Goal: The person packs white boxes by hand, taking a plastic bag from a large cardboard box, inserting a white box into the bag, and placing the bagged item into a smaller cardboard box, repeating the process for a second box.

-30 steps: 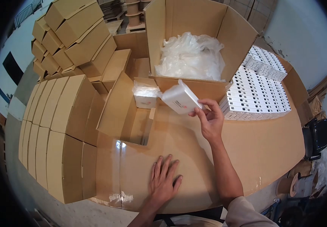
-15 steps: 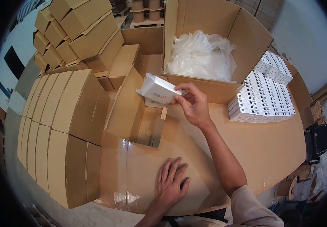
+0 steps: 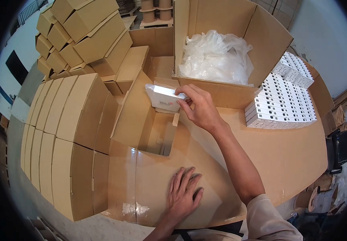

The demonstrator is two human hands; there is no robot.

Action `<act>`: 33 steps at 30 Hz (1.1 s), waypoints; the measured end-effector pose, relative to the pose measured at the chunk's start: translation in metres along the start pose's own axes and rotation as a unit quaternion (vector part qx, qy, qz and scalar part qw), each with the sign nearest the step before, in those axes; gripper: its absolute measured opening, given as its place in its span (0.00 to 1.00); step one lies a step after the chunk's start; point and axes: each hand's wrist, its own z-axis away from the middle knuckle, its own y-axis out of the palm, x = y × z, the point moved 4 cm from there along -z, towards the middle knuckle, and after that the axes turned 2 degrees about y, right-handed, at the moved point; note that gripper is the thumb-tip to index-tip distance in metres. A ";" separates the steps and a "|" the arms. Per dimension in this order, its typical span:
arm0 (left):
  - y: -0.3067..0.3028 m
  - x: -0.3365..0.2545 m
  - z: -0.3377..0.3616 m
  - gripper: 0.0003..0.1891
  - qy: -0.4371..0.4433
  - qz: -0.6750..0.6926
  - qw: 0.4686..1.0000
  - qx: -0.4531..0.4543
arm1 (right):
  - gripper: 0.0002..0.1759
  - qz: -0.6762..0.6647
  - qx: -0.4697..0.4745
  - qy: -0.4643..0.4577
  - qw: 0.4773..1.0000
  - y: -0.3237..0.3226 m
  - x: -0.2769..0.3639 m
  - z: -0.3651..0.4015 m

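A small white box in a clear plastic bag is pinched at its right end by the thumb and fingers of my right hand. It is at the far end of an open cardboard carton, whose near part shows its bare bottom. Whether the box touches the carton is hidden. My left hand lies flat on the cardboard-covered table, fingers spread, holding nothing. The carton's raised flap stands on its left side.
Closed brown cartons stand in rows at left, with more stacked behind. A large box of clear plastic bags stands at the back. White boxes are stacked at right; a black chair is beyond.
My right hand has moved the bagged white box slightly down and to the left, over the far end of the carton. My left hand stays flat on the table.
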 end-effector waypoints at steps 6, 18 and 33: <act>0.002 0.000 0.000 0.23 0.007 -0.004 1.000 -0.008 | 0.12 0.076 0.015 -0.015 0.997 0.009 -0.003 -0.001; 0.003 -0.002 -0.009 0.20 -0.002 0.008 1.000 -0.004 | 0.03 0.161 0.007 0.025 0.987 0.028 -0.016 0.009; 0.012 -0.005 -0.041 0.18 0.013 0.011 1.000 -0.023 | 0.22 0.007 0.030 0.068 0.997 -0.023 0.002 0.055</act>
